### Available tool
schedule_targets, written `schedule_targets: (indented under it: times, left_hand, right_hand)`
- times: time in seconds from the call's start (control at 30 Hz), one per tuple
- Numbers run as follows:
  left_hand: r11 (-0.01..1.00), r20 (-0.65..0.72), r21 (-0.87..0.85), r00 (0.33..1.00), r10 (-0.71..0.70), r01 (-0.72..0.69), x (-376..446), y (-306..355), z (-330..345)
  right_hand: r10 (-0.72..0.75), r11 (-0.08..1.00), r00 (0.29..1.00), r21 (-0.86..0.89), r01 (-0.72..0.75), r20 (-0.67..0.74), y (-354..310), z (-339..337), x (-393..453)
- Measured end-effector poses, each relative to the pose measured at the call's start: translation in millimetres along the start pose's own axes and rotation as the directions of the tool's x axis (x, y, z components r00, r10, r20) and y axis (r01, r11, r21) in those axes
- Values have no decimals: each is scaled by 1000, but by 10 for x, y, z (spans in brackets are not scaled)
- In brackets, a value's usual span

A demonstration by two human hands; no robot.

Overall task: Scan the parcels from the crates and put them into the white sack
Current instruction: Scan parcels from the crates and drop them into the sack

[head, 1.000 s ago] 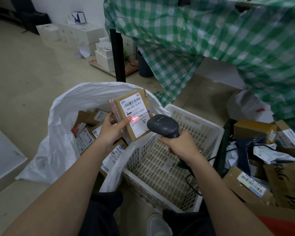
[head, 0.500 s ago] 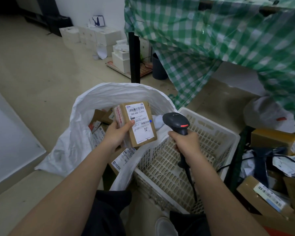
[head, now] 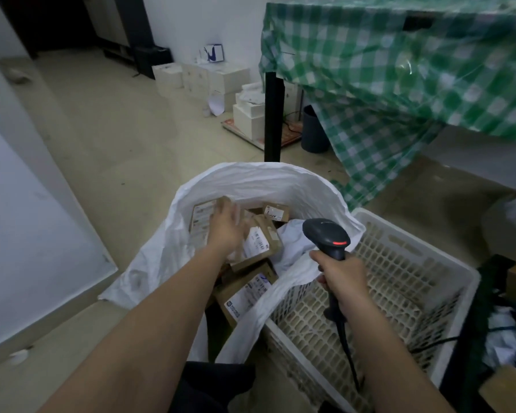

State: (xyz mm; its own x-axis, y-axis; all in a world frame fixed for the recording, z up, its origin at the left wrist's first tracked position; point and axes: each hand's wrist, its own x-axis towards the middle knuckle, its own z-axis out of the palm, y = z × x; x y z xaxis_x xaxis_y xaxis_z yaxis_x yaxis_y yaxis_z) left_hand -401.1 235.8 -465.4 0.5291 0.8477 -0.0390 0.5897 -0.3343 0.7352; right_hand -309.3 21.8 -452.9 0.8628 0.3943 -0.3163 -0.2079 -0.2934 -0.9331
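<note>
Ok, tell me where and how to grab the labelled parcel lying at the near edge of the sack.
Take the parcel across its two long edges, coming from above. It lies flat, label up, near the sack mouth, so only the top and edges are reachable.

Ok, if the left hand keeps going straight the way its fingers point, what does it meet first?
Probably the brown parcels piled in the white sack. The left hand is open, blurred, just above them, fingers aimed into the sack. Depth is unclear; the sack's far wall comes next.
</note>
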Motion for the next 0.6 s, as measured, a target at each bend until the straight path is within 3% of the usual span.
schedule_targets:
  times: [0.07,0.17,0.3,0.47,0.6]
  left_hand:
    - [968,78,206,988,130,-144,-9,-84,90]
    - [921,317,339,945,81,-193,-40,-285,113]
    - [839,308,512,951,21,-184,-135,-447,90]
    - [818,400,516,916,35,-257,-132,-541,92]
    - [856,377,420,916,139,-303,-180,-473,82]
  right_hand:
    - [10,1000,1000,-6,-10,9,17,-5,7]
    - [24,999,1000,-24,-23,17,79,-31,-5]
    - [13,998,999,-58,-10,47,120,-40,-7]
    - [21,999,996,-35,-18,84,117,82,59]
    - [33,999,994,-34,-29,104,129,232,153]
